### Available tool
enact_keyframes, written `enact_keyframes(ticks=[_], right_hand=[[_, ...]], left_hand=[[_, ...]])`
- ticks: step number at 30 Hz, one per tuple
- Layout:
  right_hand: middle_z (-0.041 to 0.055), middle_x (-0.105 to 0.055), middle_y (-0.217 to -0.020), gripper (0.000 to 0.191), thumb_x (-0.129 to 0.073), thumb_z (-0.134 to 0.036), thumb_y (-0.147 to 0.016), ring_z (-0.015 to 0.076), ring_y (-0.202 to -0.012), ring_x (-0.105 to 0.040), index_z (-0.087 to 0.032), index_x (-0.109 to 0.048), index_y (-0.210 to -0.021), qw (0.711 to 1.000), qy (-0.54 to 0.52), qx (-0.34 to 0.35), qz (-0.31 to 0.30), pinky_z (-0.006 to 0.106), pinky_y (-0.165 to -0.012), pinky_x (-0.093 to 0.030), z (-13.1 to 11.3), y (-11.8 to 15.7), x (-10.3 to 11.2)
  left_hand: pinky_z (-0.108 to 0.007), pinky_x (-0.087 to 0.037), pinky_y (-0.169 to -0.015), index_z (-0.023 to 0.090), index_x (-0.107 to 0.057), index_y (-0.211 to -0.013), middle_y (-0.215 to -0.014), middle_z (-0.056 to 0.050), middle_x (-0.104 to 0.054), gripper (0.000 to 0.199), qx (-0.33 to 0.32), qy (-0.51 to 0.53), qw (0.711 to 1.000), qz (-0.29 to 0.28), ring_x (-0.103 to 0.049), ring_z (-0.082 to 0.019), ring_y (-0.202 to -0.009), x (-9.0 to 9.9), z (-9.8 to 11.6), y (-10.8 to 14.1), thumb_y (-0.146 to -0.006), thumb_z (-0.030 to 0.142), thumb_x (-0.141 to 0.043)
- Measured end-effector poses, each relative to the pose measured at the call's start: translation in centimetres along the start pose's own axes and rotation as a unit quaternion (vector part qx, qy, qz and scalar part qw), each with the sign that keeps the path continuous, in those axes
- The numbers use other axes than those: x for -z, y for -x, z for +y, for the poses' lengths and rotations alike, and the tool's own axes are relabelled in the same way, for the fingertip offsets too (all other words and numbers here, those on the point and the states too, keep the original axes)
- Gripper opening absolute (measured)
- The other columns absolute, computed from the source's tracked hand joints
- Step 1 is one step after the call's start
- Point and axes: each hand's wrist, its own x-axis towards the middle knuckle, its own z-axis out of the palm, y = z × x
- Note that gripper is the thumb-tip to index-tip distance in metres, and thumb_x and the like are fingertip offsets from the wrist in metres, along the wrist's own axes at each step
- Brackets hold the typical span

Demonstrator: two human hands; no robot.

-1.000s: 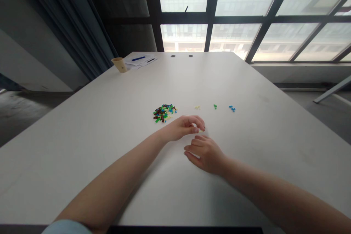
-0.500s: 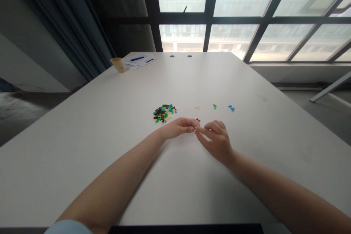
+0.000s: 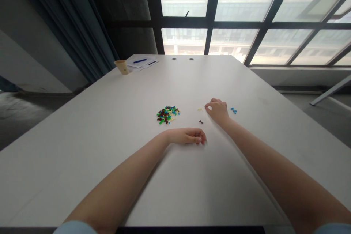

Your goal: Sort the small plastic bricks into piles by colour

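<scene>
Yellow pieces (image 3: pixel 199 109) lie on the bench (image 3: pixel 175 84) beside the right hand (image 3: pixel 218 111), which has parted from the left hand (image 3: pixel 189 136), shifting work outward; its grip nearly closes, the left's curls loosely, any contents unclear.

Right of the colourful pile (image 3: pixel 168 114) on the white table (image 3: pixel 109 146) were yellow bits (image 3: pixel 200 109), then the right hand (image 3: pixel 218 111), then blue bits (image 3: pixel 233 110); nearer than the pile, the left hand (image 3: pixel 189 136) curled.
</scene>
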Motion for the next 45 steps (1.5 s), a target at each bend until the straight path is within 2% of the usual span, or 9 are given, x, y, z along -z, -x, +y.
enact_keyframes(ticks=[10,13,15,19,23,31,36,40,45], right_hand=[[0.0067,-0.062,-0.090,0.024,-0.048,-0.025,-0.084,0.0197,-0.090,-0.051,-0.025,-0.072,-0.087,0.999,-0.006,-0.023,-0.035,0.033,-0.075,-0.028,-0.5,0.1,-1.0],[0.0059,-0.062,-0.085,0.025,-0.047,-0.025,-0.084,0.0182,-0.084,-0.052,-0.023,-0.071,-0.088,0.999,-0.029,-0.014,0.008,0.031,-0.073,-0.030,-0.7,0.9,0.4],[0.0050,-0.061,-0.078,0.026,-0.046,-0.026,-0.083,0.0163,-0.076,-0.053,-0.022,-0.071,-0.085,0.998,-0.058,0.006,0.027,0.029,-0.071,-0.032,-1.0,2.1,1.0],[0.0031,-0.058,-0.068,0.023,-0.048,-0.026,-0.081,0.0141,-0.068,-0.052,-0.020,-0.070,-0.075,0.992,-0.112,0.059,0.025,0.027,-0.068,-0.035,-1.4,5.4,1.1],[0.0029,-0.058,-0.067,0.022,-0.049,-0.024,-0.080,0.0137,-0.066,-0.052,-0.020,-0.070,-0.075,0.988,-0.137,0.064,0.029,0.026,-0.068,-0.036,-0.9,7.3,0.4],[0.0032,-0.058,-0.066,0.022,-0.049,-0.024,-0.079,0.0138,-0.065,-0.052,-0.018,-0.070,-0.076,0.984,-0.166,0.065,0.026,0.026,-0.067,-0.038,-0.1,7.2,0.4],[0.0029,-0.057,-0.066,0.021,-0.049,-0.024,-0.080,0.0137,-0.066,-0.051,-0.019,-0.069,-0.074,0.982,-0.167,0.089,0.013,0.026,-0.068,-0.038,-0.4,7.6,0.1],[0.0027,-0.057,-0.066,0.021,-0.049,-0.023,-0.081,0.0135,-0.067,-0.051,-0.019,-0.068,-0.074,0.982,-0.163,0.098,0.008,0.026,-0.068,-0.037,-0.5,7.8,0.2],[0.0023,-0.057,-0.067,0.019,-0.050,-0.022,-0.080,0.0134,-0.068,-0.050,-0.019,-0.068,-0.075,0.982,-0.163,0.100,0.005,0.026,-0.070,-0.037,-0.5,7.8,0.4]], left_hand=[[-0.026,-0.039,-0.080,0.016,-0.057,-0.092,-0.095,-0.006,-0.058,0.035,-0.004,0.009,1.000,0.011,-0.050,-0.011,-0.081,0.0,-0.1,0.1,-0.079,0.048,-0.051],[-0.025,-0.042,-0.068,0.014,-0.058,-0.089,-0.082,-0.005,-0.060,0.032,0.016,-0.006,0.993,0.115,-0.050,-0.010,-0.067,0.5,-0.4,0.0,-0.081,0.044,-0.050],[-0.026,-0.042,-0.065,0.014,-0.060,-0.088,-0.075,-0.004,-0.060,0.026,0.031,-0.080,0.956,0.281,-0.050,-0.012,-0.064,1.4,-0.6,0.2,-0.082,0.036,-0.048],[-0.033,-0.040,-0.081,0.019,-0.067,-0.088,-0.091,-0.008,-0.061,0.024,0.073,-0.350,0.779,0.515,-0.052,-0.020,-0.089,3.4,-1.3,1.4,-0.082,0.020,-0.043],[-0.036,-0.039,-0.076,0.023,-0.070,-0.087,-0.100,-0.009,-0.058,0.026,0.161,-0.491,0.712,0.476,-0.049,-0.025,-0.095,4.2,-2.0,2.2,-0.080,0.018,-0.046],[-0.037,-0.039,-0.079,0.020,-0.069,-0.083,-0.099,-0.010,-0.060,0.026,0.142,-0.532,0.710,0.439,-0.050,-0.025,-0.095,4.4,-2.7,1.9,-0.082,0.022,-0.043],[-0.035,-0.040,-0.084,0.019,-0.065,-0.083,-0.086,-0.009,-0.064,0.020,0.085,-0.405,0.773,0.480,-0.054,-0.021,-0.086,4.0,-2.3,1.3,-0.081,0.023,-0.045],[-0.030,-0.043,-0.074,0.018,-0.064,-0.084,-0.080,-0.005,-0.064,0.020,0.015,-0.087,0.844,0.528,-0.056,-0.016,-0.076,2.8,-0.7,0.3,-0.072,0.033,-0.061],[-0.018,-0.041,-0.061,0.016,-0.064,-0.077,-0.074,0.000,-0.061,0.033,-0.077,0.364,0.847,0.379,-0.054,-0.007,-0.067,0.0,1.9,-0.8,-0.054,0.034,-0.078]])
